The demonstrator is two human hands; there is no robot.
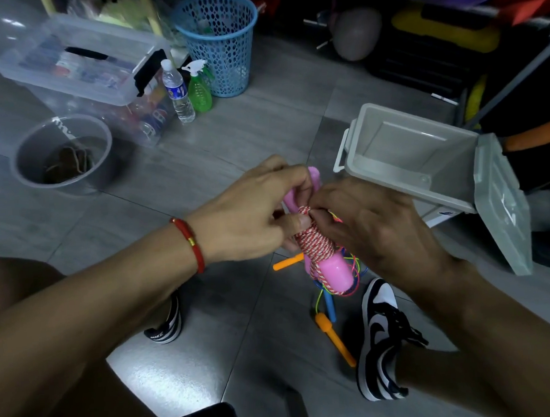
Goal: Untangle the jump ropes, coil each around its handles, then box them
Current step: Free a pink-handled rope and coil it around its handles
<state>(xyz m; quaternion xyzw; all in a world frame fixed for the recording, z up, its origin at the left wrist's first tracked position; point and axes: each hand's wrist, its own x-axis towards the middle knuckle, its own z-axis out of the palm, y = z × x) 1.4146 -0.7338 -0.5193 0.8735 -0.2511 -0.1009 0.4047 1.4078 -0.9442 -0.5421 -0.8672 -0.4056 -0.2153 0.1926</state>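
Now, left hand (248, 216) curls round pink handles (329, 274), thumb pressed on the red-white rope (315, 243) coiled about them | right hand (367, 222) pinches the rope's top turns | loose colourful ropes (353, 268) with orange handles (334, 337) on floor just beneath both hands | grey box (424, 156) open, beyond the right hand.

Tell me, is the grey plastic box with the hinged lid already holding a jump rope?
No, the grey plastic box shows only its bare inside, while both hands hold the pink-handled rope.
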